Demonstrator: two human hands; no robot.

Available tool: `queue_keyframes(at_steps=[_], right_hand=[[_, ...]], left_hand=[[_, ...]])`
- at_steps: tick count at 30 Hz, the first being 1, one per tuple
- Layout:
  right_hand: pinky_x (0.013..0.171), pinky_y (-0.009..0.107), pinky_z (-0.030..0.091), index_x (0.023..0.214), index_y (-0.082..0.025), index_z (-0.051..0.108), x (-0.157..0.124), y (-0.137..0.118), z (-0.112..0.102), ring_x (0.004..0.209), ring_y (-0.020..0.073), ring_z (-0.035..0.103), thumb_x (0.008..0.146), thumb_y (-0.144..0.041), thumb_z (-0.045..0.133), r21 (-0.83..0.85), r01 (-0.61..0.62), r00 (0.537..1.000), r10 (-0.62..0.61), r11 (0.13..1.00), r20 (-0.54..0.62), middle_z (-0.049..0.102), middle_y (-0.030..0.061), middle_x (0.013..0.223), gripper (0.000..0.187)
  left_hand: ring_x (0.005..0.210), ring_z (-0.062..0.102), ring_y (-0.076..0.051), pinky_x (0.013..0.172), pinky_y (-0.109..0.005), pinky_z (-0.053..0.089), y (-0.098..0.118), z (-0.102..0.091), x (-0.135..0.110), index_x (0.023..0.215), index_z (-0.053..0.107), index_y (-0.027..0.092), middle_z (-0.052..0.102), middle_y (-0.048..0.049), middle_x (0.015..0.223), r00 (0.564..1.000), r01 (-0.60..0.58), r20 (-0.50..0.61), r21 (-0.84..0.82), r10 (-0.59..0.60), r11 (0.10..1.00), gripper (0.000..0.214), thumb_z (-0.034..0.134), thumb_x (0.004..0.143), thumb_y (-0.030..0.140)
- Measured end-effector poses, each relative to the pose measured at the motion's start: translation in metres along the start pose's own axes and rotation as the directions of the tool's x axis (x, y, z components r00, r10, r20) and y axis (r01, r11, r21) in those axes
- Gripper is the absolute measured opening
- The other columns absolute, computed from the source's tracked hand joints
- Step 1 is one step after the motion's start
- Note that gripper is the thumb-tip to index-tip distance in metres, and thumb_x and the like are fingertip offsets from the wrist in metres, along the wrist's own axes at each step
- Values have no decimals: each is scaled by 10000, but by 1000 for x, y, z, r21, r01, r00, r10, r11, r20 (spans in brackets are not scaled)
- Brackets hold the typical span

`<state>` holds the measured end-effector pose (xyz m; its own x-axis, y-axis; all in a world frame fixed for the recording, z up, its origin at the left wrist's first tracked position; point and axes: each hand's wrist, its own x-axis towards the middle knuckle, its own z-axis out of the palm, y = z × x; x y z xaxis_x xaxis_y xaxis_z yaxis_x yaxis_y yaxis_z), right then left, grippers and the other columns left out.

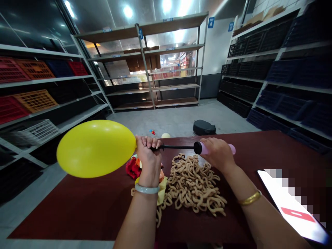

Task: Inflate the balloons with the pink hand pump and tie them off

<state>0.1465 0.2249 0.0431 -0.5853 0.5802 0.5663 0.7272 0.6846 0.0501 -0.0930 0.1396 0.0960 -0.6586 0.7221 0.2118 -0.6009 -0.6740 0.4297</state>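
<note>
Above the left side of the table [77, 207], partly out past its left edge and over the floor, I see one yellow balloon [95, 148], blown up to a smooth, glossy oval with its narrow end at my left hand [148, 152]. That hand's grip is closed in a fist around the black rod end of the pump [176, 147]; the balloon's neck is hidden inside the fist. The right hand [217, 152] has its grip wrapped around the pump's pink barrel, and the pump lies level between the two hands, above the table. I count one pump, one inflated balloon, one heap of tan curled pieces [194, 186] too many to count, a small clump of limp red, orange and yellow balloons [132, 168] under the left wrist, and one phone [290, 204] near the right edge. On the floor beyond the far edge sit one black bag [204, 127] and one small pale ball [165, 135]. Bare table lies open in front of the balloon and between the heap and the phone.
</note>
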Motion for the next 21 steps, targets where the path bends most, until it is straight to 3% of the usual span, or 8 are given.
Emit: queue_keyframes(at_steps=[6,12,16,21], right_hand=[[761,350,319,1116,-118,569,-2,-19,-7,889,258,534,812,-388,537,6,26,999,-26,1000,18,632,122,985,407],[776,351,328,1130,-142,564,-1,-40,-10,894,257,538,796,-390,574,72,14,998,-18,997,60,633,115,1001,416],[792,349,345,1200,-169,527,-1,-46,-11,914,254,554,796,-470,579,118,-15,998,8,993,61,634,110,1019,506],[750,329,370,1287,-256,465,0,-46,-10,913,234,581,803,-540,553,162,-7,993,-12,987,118,638,76,1015,568]], left_hand=[[395,301,-68,427,-217,256,-39,5,-22,586,283,188,234,69,465,996,92,-17,-41,-92,995,471,565,843,464],[413,320,-81,453,-241,289,-74,7,-45,574,301,189,278,59,469,979,197,48,28,-198,980,470,614,812,447],[435,363,-89,510,-253,365,-71,7,-45,586,345,189,314,59,477,978,203,48,28,-204,979,418,601,829,412],[532,518,-126,701,-333,469,-58,0,-29,582,383,185,425,42,511,978,207,-9,113,-208,972,380,534,865,389]])
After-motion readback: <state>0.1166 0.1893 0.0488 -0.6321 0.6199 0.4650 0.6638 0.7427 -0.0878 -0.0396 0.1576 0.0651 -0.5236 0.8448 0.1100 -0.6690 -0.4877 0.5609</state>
